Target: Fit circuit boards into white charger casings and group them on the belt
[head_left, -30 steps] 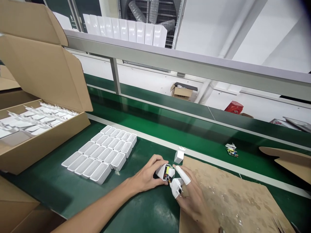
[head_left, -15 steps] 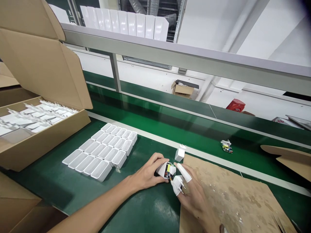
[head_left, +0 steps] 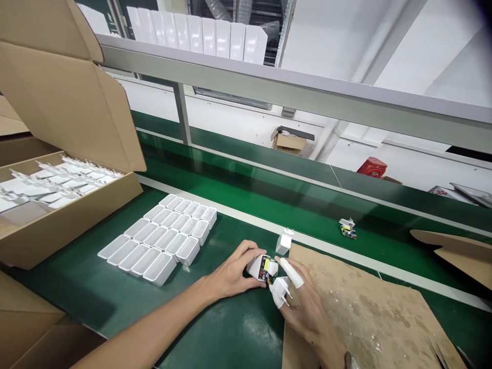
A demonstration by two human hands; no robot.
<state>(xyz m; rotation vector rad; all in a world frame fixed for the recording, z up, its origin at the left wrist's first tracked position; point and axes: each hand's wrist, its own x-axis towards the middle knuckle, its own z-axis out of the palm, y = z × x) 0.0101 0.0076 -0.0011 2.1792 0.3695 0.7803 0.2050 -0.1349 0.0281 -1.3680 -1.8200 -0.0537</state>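
Observation:
My left hand [head_left: 238, 271] is closed round a white charger housing [head_left: 254, 267], its open end turned right. A circuit board [head_left: 268, 267] with yellow and dark parts sits partly inside that opening. Between the thumb and fingers of my right hand [head_left: 303, 302] is a white plug cap [head_left: 281, 290] with two pins, at the board's outer end. White finger covers [head_left: 291, 272] sit on my right thumb and a finger. Just beyond my hands stands a white charger [head_left: 285, 241], its plug pins upward. Rows of open white housings [head_left: 165, 230] stand to the left.
A cardboard box [head_left: 77, 218] of white pieces stands at left, its lid raised. Another circuit board [head_left: 348, 228] lies on the green conveyor belt [head_left: 246, 192]. A stained cardboard sheet [head_left: 369, 302] lies at right, with tweezers [head_left: 437, 353] near its front edge.
The circuit board on the belt has travelled a little to the left. My hands keep almost the same pose around the housing and plug cap.

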